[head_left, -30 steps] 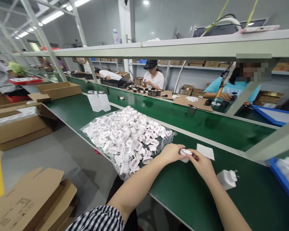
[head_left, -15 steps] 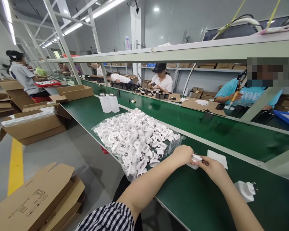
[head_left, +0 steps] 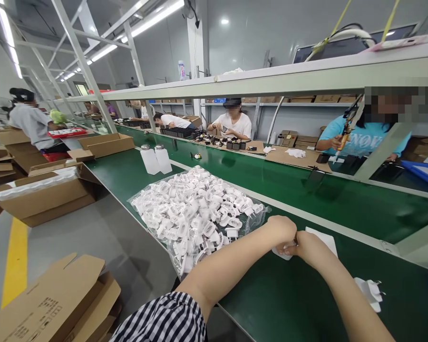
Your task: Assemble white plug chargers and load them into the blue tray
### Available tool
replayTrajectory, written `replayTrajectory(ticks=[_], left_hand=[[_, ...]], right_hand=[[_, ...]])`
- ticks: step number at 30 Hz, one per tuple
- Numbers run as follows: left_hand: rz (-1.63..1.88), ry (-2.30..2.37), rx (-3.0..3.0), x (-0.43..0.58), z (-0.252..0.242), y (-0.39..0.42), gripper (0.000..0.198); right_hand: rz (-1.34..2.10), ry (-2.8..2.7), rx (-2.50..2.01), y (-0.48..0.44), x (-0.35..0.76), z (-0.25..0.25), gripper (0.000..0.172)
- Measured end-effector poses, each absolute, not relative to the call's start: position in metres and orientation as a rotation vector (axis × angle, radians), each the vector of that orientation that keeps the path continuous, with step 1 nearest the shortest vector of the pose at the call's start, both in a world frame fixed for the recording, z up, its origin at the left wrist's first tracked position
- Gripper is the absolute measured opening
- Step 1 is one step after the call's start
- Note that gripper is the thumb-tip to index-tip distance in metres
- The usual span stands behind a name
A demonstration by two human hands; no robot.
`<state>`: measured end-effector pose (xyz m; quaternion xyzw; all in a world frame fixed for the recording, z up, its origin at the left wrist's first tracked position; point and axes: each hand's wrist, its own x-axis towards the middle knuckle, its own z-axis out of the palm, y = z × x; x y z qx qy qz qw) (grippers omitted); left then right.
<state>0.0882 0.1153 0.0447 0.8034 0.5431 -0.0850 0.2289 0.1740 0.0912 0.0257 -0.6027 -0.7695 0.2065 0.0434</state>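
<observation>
My left hand and my right hand meet over the green table, fingers closed on a white plug adapter. Only its lower part shows under the fingers; the rest is hidden. Behind my right hand lies a flat white piece, partly covered. A white adapter with plug pins rests to the right of my right forearm. Left of my hands, many loose white plug heads are heaped on a clear plastic bag.
Two white bottles with metal caps stand beyond the heap. A shelf rail crosses above the green table. Cardboard boxes stand on the floor at left. Across the line, co-workers handle black parts.
My hands have drawn closer together and turned, so the white plug adapter is now mostly covered by fingers. The whole view has shifted slightly.
</observation>
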Motion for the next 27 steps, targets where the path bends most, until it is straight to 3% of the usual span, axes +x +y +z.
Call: replayTrajectory(ticks=[4,10,15,23,27], left_hand=[[-0.513,1.385,2.353,0.080,0.051,0.112,0.016],[-0.358,1.319,2.224,0.067,0.053,0.092,0.022],[-0.344,1.238,2.407,0.058,0.042,0.055,0.021],[0.000,1.087,2.403,0.045,-0.005,0.016,0.048],[0.082,1.156,2.310,0.043,-0.020,0.017,0.030]], right_hand=[[0.686,-2.311,-1.700,0.086,0.178,0.022,0.002],[0.577,-2.373,-1.712,0.068,0.176,0.023,0.003],[0.719,-2.410,-1.669,0.036,0.179,0.024,0.005],[0.612,-2.280,-1.980,-0.016,0.221,0.020,0.010],[0.447,-2.027,-2.173,-0.020,0.261,0.018,0.021]])
